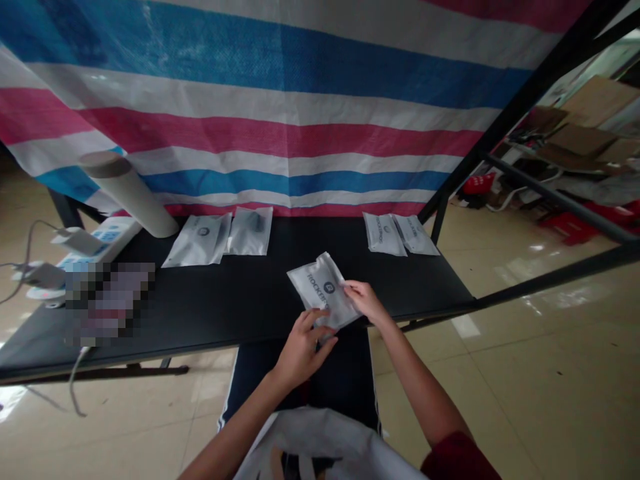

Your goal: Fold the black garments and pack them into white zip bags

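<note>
In the head view, a frosted white zip pouch (320,287) with a dark round logo and printed lettering lies tilted near the table's front edge. My right hand (366,301) pinches its right side between thumb and fingers. Over the pouch's lower left corner is my left hand (303,347), its fingers apart and the tips touching or just above the surface. At the back left lie a similar pouch (195,243) and another pouch (250,233) with something dark inside. Two more, a printed pouch (384,235) and its neighbour (415,235), overlap at the back right.
The black table (225,300) carries a pale bottle (135,193) and a power strip (110,240) with plugged-in chargers on the left. A blurred-out phone-like item (113,300) with a cable lies nearby. Striped sheeting (285,133) hangs behind; a black metal frame (550,280) stands right.
</note>
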A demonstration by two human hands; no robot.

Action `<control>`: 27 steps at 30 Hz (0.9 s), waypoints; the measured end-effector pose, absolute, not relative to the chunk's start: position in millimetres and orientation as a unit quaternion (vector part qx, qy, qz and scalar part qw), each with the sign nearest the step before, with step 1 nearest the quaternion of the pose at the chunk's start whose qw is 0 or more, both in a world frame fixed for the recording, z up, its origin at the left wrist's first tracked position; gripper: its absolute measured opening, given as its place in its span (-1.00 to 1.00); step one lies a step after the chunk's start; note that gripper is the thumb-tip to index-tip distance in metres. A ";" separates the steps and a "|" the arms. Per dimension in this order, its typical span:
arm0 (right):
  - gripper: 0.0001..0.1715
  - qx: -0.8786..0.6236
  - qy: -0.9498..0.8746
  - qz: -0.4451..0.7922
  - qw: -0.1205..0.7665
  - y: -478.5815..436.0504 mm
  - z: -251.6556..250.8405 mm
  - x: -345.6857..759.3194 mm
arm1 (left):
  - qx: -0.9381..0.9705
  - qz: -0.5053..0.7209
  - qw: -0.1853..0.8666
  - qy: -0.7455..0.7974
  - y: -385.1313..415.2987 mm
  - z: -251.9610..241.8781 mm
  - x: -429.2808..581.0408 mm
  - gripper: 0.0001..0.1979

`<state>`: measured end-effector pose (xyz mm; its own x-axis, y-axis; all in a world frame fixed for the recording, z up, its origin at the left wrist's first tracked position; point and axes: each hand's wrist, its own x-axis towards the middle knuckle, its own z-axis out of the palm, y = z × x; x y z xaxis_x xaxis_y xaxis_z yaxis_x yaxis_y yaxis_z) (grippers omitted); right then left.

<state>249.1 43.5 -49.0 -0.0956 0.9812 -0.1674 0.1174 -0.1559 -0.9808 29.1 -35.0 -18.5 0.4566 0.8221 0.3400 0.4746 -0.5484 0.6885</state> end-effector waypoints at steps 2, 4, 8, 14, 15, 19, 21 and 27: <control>-0.52 -0.560 -0.474 0.483 0.477 56.7 -41.3 273.2 | 0.805 0.348 0.260 0.404 -33.9 -20.6 19.5 -0.86; -0.50 -0.568 -0.436 0.428 0.551 75.2 -29.8 298.7 | 0.798 0.347 0.250 0.425 -29.7 -22.7 5.9 -0.85; -0.47 -0.550 -0.332 0.307 0.702 125.2 -4.5 348.5 | 0.794 0.332 0.221 0.459 -14.1 -26.0 -25.8 -0.82; -0.55 -0.558 -0.148 0.259 0.774 195.6 2.5 392.7 | 0.776 0.339 0.191 0.496 -2.8 -30.6 -52.7 -0.78; -0.56 -0.570 -0.125 0.271 0.765 200.2 -2.0 394.1 | 0.775 0.340 0.189 0.498 -3.5 -31.3 -54.1 -0.78; -0.70 -0.598 -0.088 0.328 0.726 195.0 -24.6 392.8 | 0.789 0.325 0.171 0.492 4.6 -24.8 -60.3 -0.79; -0.80 -0.605 -0.083 0.348 0.711 182.3 -32.3 393.6 | 0.798 0.316 0.145 0.492 25.3 -14.3 -68.1 -0.77; -0.93 -0.609 -0.127 0.385 0.682 125.4 -42.9 400.3 | 0.752 0.292 0.032 0.590 153.0 7.6 -105.4 -0.51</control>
